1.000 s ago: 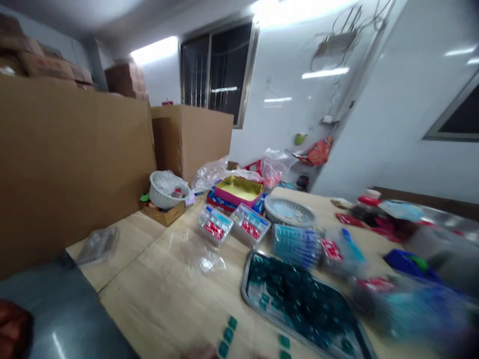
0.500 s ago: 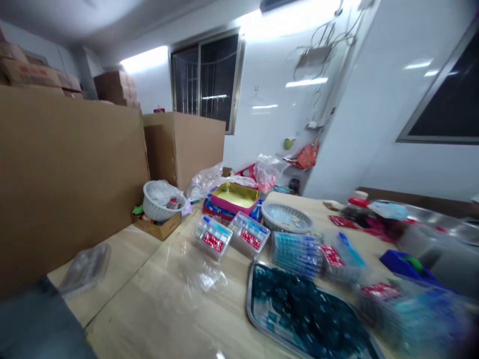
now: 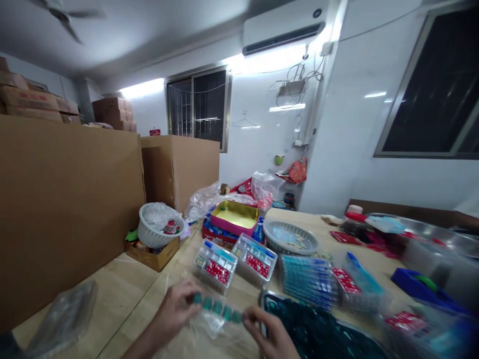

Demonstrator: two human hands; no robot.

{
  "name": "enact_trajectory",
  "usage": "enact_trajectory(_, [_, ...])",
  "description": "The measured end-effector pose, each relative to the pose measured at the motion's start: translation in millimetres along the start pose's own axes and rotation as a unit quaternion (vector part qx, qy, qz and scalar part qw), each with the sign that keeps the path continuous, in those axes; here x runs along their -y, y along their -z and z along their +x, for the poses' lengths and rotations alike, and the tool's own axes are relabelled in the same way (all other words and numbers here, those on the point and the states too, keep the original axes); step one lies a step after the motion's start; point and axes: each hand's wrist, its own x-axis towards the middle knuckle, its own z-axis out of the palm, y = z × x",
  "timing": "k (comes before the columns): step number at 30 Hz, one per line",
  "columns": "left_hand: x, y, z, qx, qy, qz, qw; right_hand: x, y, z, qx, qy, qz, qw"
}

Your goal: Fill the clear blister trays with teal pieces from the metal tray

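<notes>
My left hand (image 3: 182, 305) and my right hand (image 3: 267, 331) are raised over the table. Between their fingertips stretches a row of small dark-teal blocks (image 3: 217, 306), pinched at its two ends. Whether the blocks are joined to each other I cannot tell. Below the row lies a crumpled clear plastic bag (image 3: 213, 325). Beside my right hand is a metal tray (image 3: 266, 299) heaped with dark-teal pieces (image 3: 318, 324). Just beyond my hands stand two clear plastic boxes, a left box (image 3: 216, 267) and a right box (image 3: 256, 259), with red-and-white and blue contents.
A stack of clear blue-tinted cases (image 3: 309, 279) and further filled boxes (image 3: 355, 286) stand at right. Behind are a round grey basket (image 3: 290, 239) and a pink-and-gold tin (image 3: 235, 218). A white basket (image 3: 159, 227) sits by the cardboard wall (image 3: 71, 214) at left.
Both my hands have come into view, holding the row of teal blocks between them. The view has tilted upward, so the table things sit lower in the picture.
</notes>
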Motion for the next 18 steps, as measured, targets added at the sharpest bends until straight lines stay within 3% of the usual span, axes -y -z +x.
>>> enact_trajectory(3, [16,5.6,73,-0.029,0.05,-0.045,0.997,4,3,65,-0.01,-0.006,0.036,0.999])
enact_trajectory(5, [32,1.6,111,-0.071,0.079,0.021,0.994,-3,0,100,-0.018,-0.01,0.046,0.999])
enact_trajectory(7, [47,-4.5,133,-0.105,0.095,0.077,0.987,-17,-7,125,-0.036,-0.026,0.045,0.998])
enact_trajectory(12, [61,-18.5,140,-0.136,0.109,0.183,0.968,-43,-23,143,-0.105,-0.073,0.01,0.992])
enact_trajectory(18, [60,-26.4,129,-0.124,0.112,0.245,0.955,-43,-28,133,-0.175,-0.051,-0.03,0.983])
